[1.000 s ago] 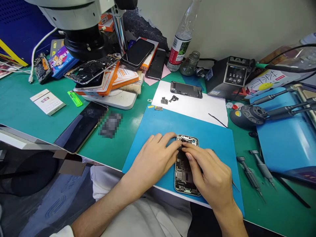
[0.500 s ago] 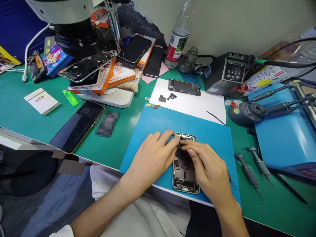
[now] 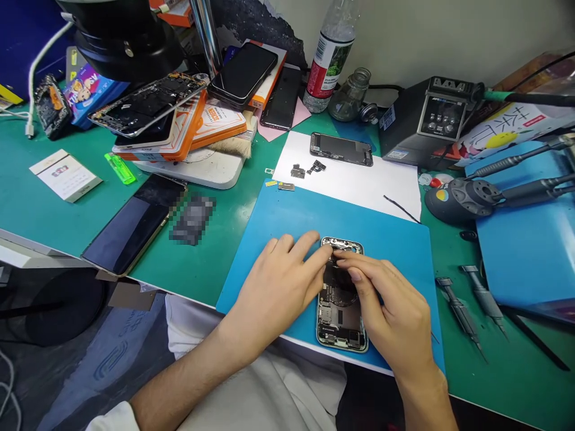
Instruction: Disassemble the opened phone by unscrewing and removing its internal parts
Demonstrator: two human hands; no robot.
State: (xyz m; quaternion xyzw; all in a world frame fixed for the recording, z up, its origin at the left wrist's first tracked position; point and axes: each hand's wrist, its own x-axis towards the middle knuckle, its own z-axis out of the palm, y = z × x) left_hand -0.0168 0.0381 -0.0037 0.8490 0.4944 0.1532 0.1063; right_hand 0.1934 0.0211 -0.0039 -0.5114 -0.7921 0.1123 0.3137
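An opened phone [image 3: 342,323] lies on the blue mat [image 3: 251,251], its inner parts facing up and its screen off. My left hand [image 3: 285,278] is closed about the phone's upper left edge, with the index fingertip inside the frame near the top; its thumb is mostly hidden. From the other side my right hand [image 3: 395,305] reaches in, fingers and thumb pinched close to that fingertip. Whatever sits between the right fingertips is too small to make out. The thin tip of a tool [image 3: 435,337] shows on the mat beside the right hand.
Behind the mat, white paper [image 3: 294,146] bears a detached phone screen [image 3: 341,149] and small parts [image 3: 317,166]. Screwdrivers [image 3: 460,311] lie at right beside a round grey stand [image 3: 467,200]. Left are a dark phone [image 3: 135,224], stacked boxes [image 3: 220,126] and a microscope head [image 3: 128,45]; a bottle [image 3: 330,60] stands behind.
The view has shifted slightly, so most of the bench appears lower or higher by a little. Both hands stay at the phone's upper end with nearly the same finger positions.
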